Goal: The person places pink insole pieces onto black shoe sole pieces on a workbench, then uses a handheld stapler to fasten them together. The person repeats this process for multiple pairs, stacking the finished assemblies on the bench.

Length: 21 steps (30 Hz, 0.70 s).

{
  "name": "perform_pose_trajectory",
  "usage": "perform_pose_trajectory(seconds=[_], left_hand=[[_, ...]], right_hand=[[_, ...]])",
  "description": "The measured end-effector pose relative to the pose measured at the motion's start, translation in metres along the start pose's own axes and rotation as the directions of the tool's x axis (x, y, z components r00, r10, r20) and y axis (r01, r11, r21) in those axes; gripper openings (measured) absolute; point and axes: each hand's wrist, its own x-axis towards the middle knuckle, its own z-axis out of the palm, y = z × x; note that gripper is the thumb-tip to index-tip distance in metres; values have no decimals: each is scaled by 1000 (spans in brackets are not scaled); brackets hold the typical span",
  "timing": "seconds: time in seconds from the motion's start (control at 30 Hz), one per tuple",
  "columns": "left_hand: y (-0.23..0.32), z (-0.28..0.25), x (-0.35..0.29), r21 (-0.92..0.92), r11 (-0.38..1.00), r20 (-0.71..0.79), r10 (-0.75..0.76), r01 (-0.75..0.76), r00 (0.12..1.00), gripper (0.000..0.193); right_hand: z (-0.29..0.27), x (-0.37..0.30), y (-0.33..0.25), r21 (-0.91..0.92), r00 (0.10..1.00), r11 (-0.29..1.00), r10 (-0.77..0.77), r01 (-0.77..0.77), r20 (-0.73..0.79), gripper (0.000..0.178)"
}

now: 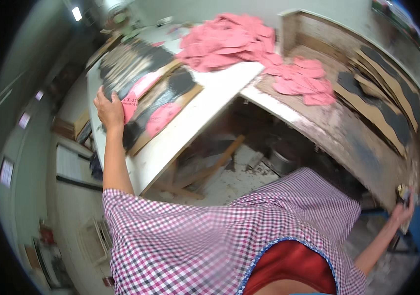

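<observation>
My left hand [109, 109] is at the left edge of the white table, with its fingers apart. It touches the layered dark and tan strips and is close beside a pink insole piece [130, 104] with print on it. Another pink piece [164, 118] lies on a dark-smeared tan board [143, 143] to its right. At the far right, beside the front end of the worn bench, my right hand [404, 211] has its fingers closed around something small, dark and yellowish, too blurred to name.
A big heap of pink cut pieces [227, 42] sits at the back of the white table [195, 118]. A smaller pink pile [306, 81] lies on the wooden bench [338, 128]. Tan boards with dark strips [374, 110] rest farther right. A metal pot [282, 158] stands beneath.
</observation>
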Motion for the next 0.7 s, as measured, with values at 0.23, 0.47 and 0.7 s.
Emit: perform_pose_trajectory(seconds=[0.23,0.47,0.7], left_hand=[[272,53,-84,-819,574,370,534,-5,760,26],[409,111,-182,-887,439,341,829,-139,444,32],[475,97,-200,-799,44,-232,898,-600,374,29]], right_hand=[[12,-4,23,-16,997,999,-28,30,78,36],[42,-23,28,-28,993,994,-102,104,53,29],[61,-36,20,48,993,993,-104,107,-64,36]])
